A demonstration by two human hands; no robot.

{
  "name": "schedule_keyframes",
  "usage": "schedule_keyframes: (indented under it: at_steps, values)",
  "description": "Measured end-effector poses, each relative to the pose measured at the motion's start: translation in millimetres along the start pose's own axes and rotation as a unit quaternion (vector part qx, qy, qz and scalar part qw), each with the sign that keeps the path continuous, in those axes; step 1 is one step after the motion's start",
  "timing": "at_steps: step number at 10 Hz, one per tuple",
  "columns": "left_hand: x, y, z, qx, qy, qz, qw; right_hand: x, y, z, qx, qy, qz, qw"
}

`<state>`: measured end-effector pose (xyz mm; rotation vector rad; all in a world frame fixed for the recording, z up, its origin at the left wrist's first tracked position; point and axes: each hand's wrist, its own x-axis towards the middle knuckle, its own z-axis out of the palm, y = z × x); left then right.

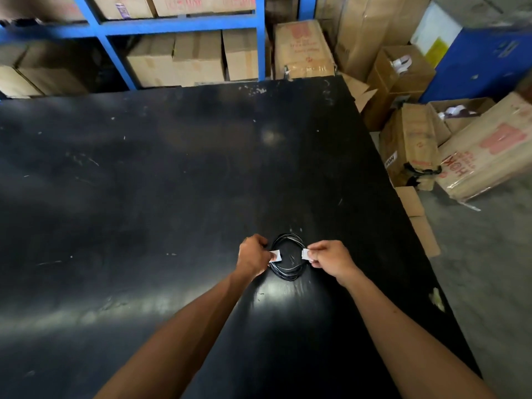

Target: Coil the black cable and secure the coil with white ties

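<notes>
One black cable coil (288, 259) lies on one dark surface (144, 182). Two white ties (277, 255) sit on it, one at each side, the second (305, 254) on the right. Two hands work here, the left hand (253, 256) and the right hand (331, 259), each pinching one tie. One blue shelf frame (178, 27) stands behind. The cardboard boxes (400, 73) overlap too much to count exactly.

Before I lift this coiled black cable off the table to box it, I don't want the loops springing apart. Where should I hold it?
Probably grip the cable coil at its two sides, where the white ties bunch the loops. The left hand and right hand already pinch there. Come from left and right; the coil lies flat on the table, and its near and far arcs look untied.
</notes>
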<state>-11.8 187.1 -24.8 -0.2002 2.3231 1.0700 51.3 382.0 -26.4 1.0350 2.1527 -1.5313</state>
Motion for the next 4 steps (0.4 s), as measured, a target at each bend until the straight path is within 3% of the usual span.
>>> schedule_keyframes:
  at_steps: [2, 4]
  values:
    - [-3.1, -2.4, 2.7, 0.014, 0.004, 0.004, 1.0, 1.2, -0.1, 3.0, 0.013, 0.0, 0.001, 1.0]
    - [-49.3, -50.5, 0.0, -0.112, 0.036, -0.021, 0.993, -33.2, 45.8, 4.5, 0.041, 0.06, -0.007, 0.997]
